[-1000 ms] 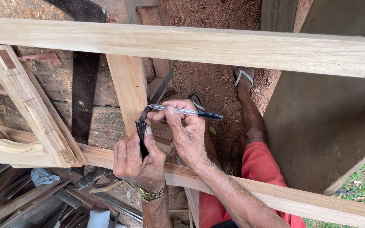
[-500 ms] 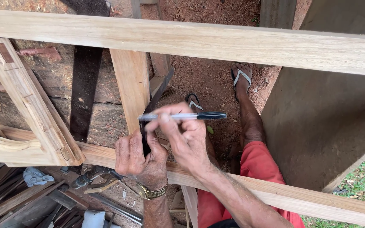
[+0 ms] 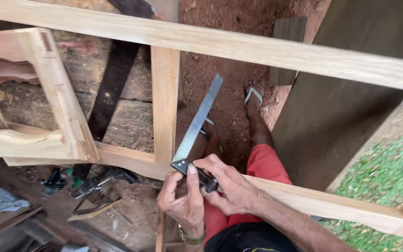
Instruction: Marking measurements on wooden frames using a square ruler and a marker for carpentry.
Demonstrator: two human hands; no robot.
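Pen gone from view since half a second ago; both hands now on the try square (image 3: 197, 135). Left hand (image 3: 183, 203) and right hand (image 3: 227, 186) have fingers closed on its dark handle, at the near rail (image 3: 332, 205) of the wooden frame. Blade slants up beside the upright (image 3: 165, 102); marking looks finished.

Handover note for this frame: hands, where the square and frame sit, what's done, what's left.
Left hand: grips the try square's dark stock against the lower rail.
Right hand: fingers also on the stock; no pen visible in it.
Square blade: slants up right of the upright post, over bare ground.
Done: wooden frame assembled; no pencil line visible.
Left: cannot tell.
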